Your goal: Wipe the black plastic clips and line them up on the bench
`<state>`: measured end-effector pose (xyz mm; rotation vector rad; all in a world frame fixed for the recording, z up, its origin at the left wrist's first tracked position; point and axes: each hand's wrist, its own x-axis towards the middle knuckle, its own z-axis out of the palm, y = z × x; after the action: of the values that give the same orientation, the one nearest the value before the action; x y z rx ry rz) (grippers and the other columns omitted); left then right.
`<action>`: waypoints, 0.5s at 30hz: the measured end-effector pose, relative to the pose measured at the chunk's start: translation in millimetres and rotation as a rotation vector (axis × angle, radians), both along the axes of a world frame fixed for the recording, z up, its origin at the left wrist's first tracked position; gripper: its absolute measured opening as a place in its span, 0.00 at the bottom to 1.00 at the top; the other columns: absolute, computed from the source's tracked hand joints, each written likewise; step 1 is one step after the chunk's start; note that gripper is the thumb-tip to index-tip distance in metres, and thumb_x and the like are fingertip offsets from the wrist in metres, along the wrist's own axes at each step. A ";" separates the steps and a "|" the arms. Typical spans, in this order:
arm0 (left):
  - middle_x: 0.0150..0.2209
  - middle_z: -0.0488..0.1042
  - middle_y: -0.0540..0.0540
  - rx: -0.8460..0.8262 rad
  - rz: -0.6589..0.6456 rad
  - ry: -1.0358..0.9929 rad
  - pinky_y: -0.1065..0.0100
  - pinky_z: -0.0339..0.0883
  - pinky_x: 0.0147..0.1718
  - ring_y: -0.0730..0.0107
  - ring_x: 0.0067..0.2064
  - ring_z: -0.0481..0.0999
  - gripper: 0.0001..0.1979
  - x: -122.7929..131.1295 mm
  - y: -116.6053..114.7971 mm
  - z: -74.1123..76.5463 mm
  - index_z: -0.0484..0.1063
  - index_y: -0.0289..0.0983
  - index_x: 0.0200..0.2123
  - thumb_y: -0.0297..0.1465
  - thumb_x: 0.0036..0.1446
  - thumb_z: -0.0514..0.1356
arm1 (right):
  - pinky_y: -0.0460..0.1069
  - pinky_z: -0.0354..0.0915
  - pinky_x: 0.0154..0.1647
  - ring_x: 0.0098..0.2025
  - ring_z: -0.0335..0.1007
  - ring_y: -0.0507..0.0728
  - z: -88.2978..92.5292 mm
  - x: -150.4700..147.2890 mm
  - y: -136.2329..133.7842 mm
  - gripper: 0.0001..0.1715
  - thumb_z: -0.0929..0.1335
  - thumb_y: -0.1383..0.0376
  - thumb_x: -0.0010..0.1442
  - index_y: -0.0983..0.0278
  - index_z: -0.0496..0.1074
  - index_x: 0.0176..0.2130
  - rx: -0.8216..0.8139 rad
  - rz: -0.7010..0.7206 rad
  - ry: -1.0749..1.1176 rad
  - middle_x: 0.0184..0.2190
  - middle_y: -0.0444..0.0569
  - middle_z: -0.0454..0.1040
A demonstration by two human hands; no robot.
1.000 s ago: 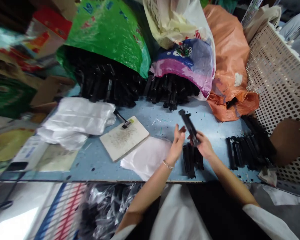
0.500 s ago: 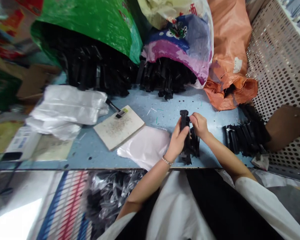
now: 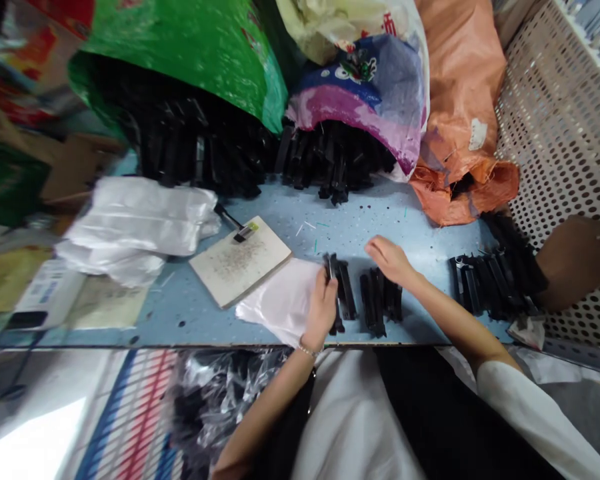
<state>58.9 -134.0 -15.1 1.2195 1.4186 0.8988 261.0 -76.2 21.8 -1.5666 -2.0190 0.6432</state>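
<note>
My left hand (image 3: 322, 307) is closed round a black plastic part (image 3: 332, 267) at the right edge of the white plastic bags (image 3: 280, 300). Right beside it, another black part (image 3: 347, 290) lies on the blue table (image 3: 300, 200). My right hand (image 3: 389, 259) is just above a small group of black parts (image 3: 375, 303); its fingers are pressed together, and whether anything is between them is too small to tell. More black parts (image 3: 495, 283) lie in a row at the right.
Black parts spill from a green sack (image 3: 190, 47) and a purple and white sack (image 3: 360, 100) at the back. An orange sack (image 3: 465, 100) stands beside a perforated crate (image 3: 570, 120). A board (image 3: 240, 260) and folded clear bags (image 3: 145, 213) lie left.
My left hand has moved left with a black part, away from my right hand. My right hand has shifted slightly left and down, off the part both hands were on.
</note>
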 end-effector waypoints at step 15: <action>0.62 0.65 0.37 0.148 -0.020 -0.121 0.47 0.60 0.65 0.55 0.63 0.69 0.24 5.7 -15.6 -23.0 0.64 0.41 0.63 0.40 0.66 0.57 | 0.50 0.67 0.35 0.33 0.72 0.56 -10.4 36.6 122.4 0.14 0.63 0.52 0.66 0.59 0.60 0.37 -0.003 -0.534 0.533 0.30 0.45 0.73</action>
<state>64.7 -149.5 -38.1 1.2641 1.2598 1.0607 297.6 46.2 11.5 -1.6227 -1.1531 0.7423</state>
